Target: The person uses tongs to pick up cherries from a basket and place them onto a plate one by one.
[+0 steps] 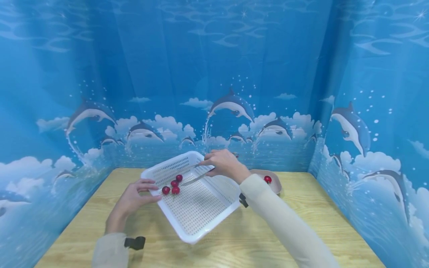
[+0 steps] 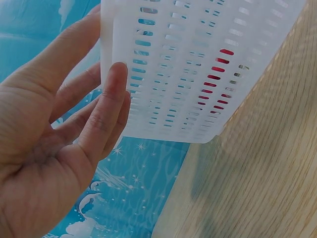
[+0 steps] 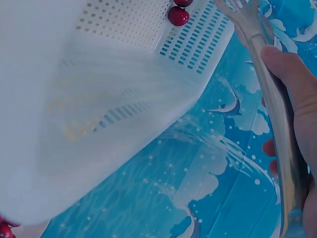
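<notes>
**Four red fruits in the basket, tongs poised above**

Four red fruits (image 1: 173, 185) sit bunched near the left corner of the white basket (image 1: 201, 219) in the head view, with your left hand (image 1: 134, 197) steadying that corner and one more fruit (image 1: 267, 179) waiting in the brown dish (image 1: 277, 182) behind your right arm. Your right hand (image 1: 222, 163) pinches the metal tongs (image 1: 194, 178) over the basket.

From the left wrist, your fingers (image 2: 106, 114) lie straight and relaxed against the slotted wall (image 2: 198, 64); you are bracing, not gripping, so a nudge could slide the basket across the table (image 2: 267, 178).

From the right wrist, your fingers (image 3: 292, 84) curl round the tongs' handle (image 3: 275, 99). Round fruit may roll or squirt free if you squeeze off-centre.
</notes>
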The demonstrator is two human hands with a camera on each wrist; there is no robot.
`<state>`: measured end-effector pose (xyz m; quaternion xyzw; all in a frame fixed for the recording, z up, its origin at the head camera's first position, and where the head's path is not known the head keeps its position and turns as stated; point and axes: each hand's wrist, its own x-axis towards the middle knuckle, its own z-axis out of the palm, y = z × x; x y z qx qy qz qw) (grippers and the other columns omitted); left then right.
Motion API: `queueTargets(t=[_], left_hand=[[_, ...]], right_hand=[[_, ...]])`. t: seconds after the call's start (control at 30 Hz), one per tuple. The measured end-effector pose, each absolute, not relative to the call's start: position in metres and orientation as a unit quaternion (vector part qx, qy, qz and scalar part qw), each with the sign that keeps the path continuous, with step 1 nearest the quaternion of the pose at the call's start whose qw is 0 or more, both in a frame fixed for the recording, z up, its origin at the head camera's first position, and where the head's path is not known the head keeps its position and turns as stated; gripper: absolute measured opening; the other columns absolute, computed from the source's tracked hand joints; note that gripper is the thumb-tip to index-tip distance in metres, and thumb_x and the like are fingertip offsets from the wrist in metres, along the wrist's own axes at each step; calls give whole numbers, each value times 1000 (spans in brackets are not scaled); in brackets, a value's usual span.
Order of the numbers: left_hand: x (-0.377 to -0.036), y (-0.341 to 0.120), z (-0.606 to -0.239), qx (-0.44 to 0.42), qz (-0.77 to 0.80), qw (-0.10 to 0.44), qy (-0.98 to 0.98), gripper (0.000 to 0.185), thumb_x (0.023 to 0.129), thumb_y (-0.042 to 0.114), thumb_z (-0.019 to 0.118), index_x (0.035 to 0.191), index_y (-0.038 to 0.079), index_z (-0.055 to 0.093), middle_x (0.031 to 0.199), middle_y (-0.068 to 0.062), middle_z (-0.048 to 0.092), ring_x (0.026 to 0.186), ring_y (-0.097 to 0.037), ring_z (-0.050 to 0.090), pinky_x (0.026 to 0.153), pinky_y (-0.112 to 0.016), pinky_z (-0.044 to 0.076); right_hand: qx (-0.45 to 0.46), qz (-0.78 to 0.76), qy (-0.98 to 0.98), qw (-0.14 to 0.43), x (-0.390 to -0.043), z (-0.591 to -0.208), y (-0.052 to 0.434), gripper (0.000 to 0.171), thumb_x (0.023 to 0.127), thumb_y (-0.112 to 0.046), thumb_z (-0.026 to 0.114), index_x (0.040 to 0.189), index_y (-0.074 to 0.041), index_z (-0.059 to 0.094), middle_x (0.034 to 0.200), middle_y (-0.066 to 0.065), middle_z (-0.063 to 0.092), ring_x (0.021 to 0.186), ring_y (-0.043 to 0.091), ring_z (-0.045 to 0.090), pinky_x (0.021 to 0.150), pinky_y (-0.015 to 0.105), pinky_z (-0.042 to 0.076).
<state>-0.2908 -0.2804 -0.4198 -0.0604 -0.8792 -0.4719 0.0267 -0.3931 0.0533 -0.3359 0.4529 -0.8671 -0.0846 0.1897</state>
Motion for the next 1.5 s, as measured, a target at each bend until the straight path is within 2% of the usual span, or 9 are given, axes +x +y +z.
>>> queueTargets(t=[0.2,0.33,0.5,0.63,0.87,1.1,1.5], left_hand=[[-292,-280,-420,-65,-470,32,-879,60,83,32,87,128,-3,68,153,-23,49,132,-48,56,108,-58,53],[-292,-280,-420,-66,-472,30,-878,60,83,31,87,128,-3,68,153,-23,49,132,-48,56,107,-57,54],[-292,-280,-420,-69,-470,33,-879,59,83,31,87,128,-3,68,152,-23,50,132,-48,56,107,-57,54],[-293,-280,-421,-77,-470,38,-879,58,83,30,87,127,-4,68,152,-23,50,132,-48,56,108,-58,53],[-294,-281,-421,-78,-470,37,-879,57,83,30,87,126,-3,69,153,-23,49,132,-47,56,108,-58,52],[-293,-281,-421,-76,-464,37,-882,58,83,30,87,126,-3,68,153,-24,49,131,-47,57,109,-60,51],[-292,-281,-421,-63,-470,24,-880,61,82,32,87,129,-1,68,155,-22,48,133,-47,55,109,-59,51]], right_hand=[[450,-104,-873,156,-397,-336,35,41,89,-47,78,128,-36,72,124,-8,75,108,13,70,81,27,61],[451,-112,-875,139,-398,-336,24,41,89,-46,79,127,-33,73,124,-7,75,104,13,70,77,24,59],[449,-140,-873,130,-399,-337,13,39,89,-49,78,126,-38,73,118,-10,75,99,9,70,71,19,57],[452,-149,-871,123,-400,-340,7,38,89,-49,77,125,-37,74,114,-10,76,97,8,71,68,18,57],[449,-141,-875,110,-401,-349,-1,35,89,-46,78,123,-35,76,114,-11,77,96,7,72,78,21,61],[412,-125,-899,86,-402,-357,-10,34,89,-46,78,121,-34,77,118,-14,77,106,7,73,92,28,61],[386,-123,-912,67,-406,-370,-19,30,86,-47,80,114,-36,79,113,-17,78,102,5,73,87,26,62]])
